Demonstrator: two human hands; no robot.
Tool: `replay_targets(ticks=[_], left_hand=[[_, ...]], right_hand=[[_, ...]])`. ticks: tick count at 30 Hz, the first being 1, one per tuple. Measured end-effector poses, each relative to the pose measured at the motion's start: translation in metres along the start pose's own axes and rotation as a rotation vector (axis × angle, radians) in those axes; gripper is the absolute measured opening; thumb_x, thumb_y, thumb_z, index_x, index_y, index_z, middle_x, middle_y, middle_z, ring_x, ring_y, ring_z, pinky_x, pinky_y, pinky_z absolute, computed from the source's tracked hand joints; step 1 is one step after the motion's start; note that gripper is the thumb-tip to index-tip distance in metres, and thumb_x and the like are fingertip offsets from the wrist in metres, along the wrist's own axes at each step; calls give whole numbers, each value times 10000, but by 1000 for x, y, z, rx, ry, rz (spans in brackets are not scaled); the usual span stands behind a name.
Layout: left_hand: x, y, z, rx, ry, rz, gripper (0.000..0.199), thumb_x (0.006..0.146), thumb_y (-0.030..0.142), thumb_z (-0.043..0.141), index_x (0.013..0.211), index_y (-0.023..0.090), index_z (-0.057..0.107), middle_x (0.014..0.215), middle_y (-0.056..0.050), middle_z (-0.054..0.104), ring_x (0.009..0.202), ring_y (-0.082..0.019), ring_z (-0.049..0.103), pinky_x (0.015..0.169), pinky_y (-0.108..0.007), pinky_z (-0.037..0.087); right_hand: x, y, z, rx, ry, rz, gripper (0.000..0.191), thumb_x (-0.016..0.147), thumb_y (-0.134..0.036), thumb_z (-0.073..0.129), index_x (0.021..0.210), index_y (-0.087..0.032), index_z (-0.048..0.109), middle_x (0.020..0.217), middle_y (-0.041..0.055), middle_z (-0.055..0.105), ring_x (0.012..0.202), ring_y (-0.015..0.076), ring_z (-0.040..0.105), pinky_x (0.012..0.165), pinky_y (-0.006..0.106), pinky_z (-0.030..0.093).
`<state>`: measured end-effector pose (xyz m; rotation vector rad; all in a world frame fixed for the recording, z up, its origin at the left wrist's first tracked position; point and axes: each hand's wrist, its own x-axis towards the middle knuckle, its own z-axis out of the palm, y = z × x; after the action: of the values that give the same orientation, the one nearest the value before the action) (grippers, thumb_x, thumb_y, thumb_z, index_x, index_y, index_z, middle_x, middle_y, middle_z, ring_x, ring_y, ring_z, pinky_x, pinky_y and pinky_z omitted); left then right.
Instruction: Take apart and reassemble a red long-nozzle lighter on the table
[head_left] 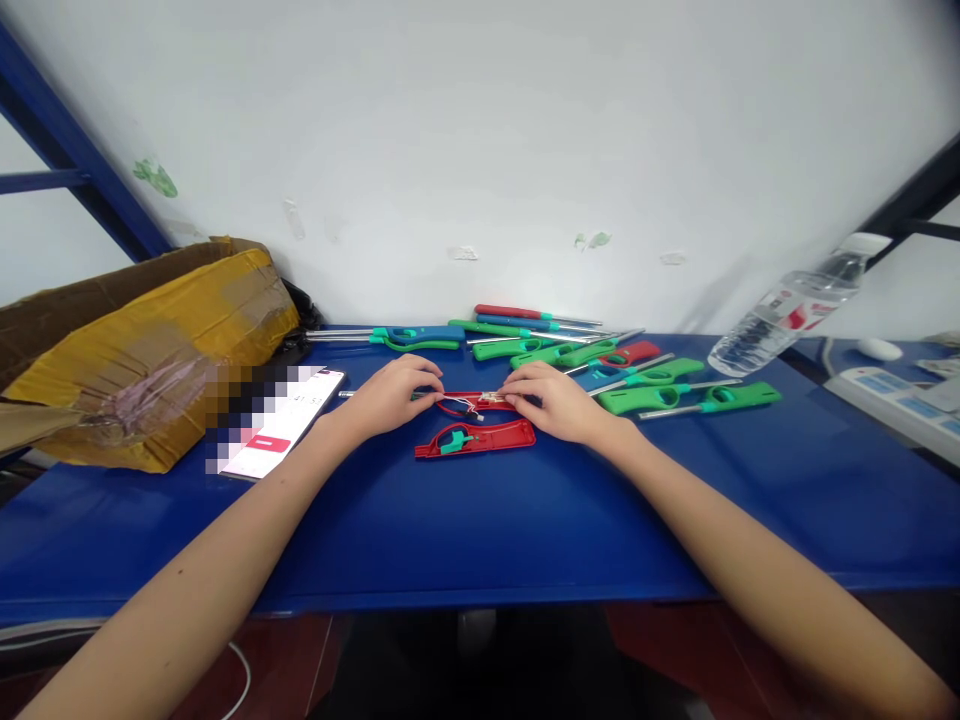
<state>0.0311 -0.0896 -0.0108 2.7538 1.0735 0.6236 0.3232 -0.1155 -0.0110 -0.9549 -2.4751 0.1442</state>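
An opened red lighter half (454, 398) lies on the blue table with white wires and pale inner parts showing. At its left end, where a metal tube sticks out, my left hand (397, 395) is closed with thumb and fingers pinching it. My right hand (553, 402) grips the other end, its fingertips on the pale inner parts. The fingers partly cover the lighter half at both ends. Just in front of it rests the second red lighter shell (506, 437), hollow side up, with a turquoise trigger (454, 442) in it.
Several long-necked lighters (622, 375) lie behind and right of my hands. More lighters (420, 337) lie at the back left. A taped cardboard box (172, 350) and a phone (281, 425) are left. At right stand a water bottle (787, 315) and a power strip (900, 405).
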Motion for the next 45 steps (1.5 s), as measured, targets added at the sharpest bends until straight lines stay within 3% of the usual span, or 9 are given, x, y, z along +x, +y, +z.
replay_targets(ticks=[24,33,45], left_hand=[[1,12,1,115,84,-109,205,862,278,571,823,207,760,980,-53,731,936,-243,646,824,-381,512],[0,10,1,31,73,-61,222,907,319,553,936,203,739,1033,-70,705,981,-233,631,880,-369,510],[1,15,3,27,21,-78,178,923,283,519,898,193,671,1013,-72,694,991,-237,612,886,-376,492]], right_hand=[[0,0,2,17,-10,8,253,928,-175,514,1070,-176,724,1041,109,709,990,246,612,880,414,520],[-1,0,2,18,-14,7,255,923,-171,508,1068,-184,718,1044,103,704,989,243,609,876,410,515],[0,-2,1,22,-18,13,260,935,-193,500,1075,-183,718,1033,105,709,981,245,609,873,409,515]])
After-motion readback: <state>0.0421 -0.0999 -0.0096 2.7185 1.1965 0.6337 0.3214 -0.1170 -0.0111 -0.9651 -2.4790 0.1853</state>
